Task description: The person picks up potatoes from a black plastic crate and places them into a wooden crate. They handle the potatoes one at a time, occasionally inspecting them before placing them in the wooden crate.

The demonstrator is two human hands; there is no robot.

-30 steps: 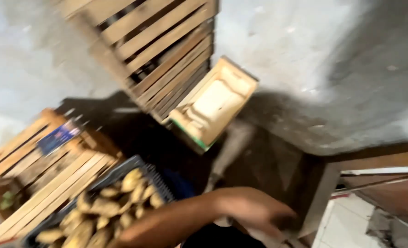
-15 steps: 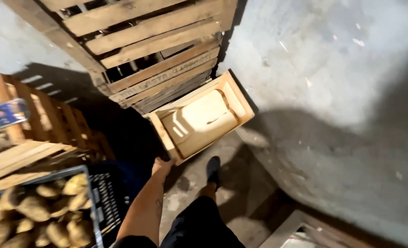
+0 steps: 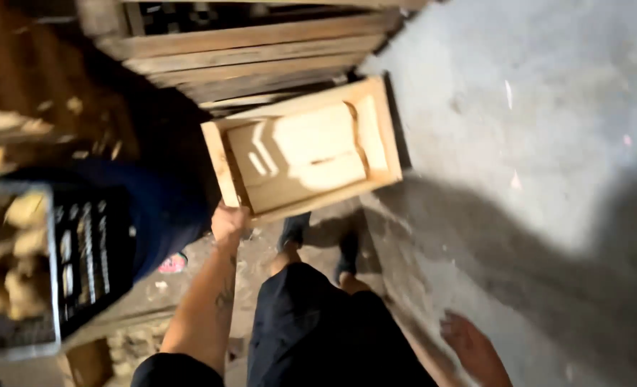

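1. Fingers of the left hand (image 3: 229, 222) are curled on the wooden crate (image 3: 308, 154) corner; the crate sits just beyond them.
2. Right hand (image 3: 469, 344) is hanging loosely spread, holding nothing.
3. A firmer two-handed grip is judged steadier.

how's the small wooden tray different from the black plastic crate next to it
The wooden tray is pale, solid-sided and empty; the black plastic crate is dark, lattice-walled and holds pale, lumpy produce. The left hand grips the tray's corner; nothing touches the crate. Both are open-topped and rectangular.
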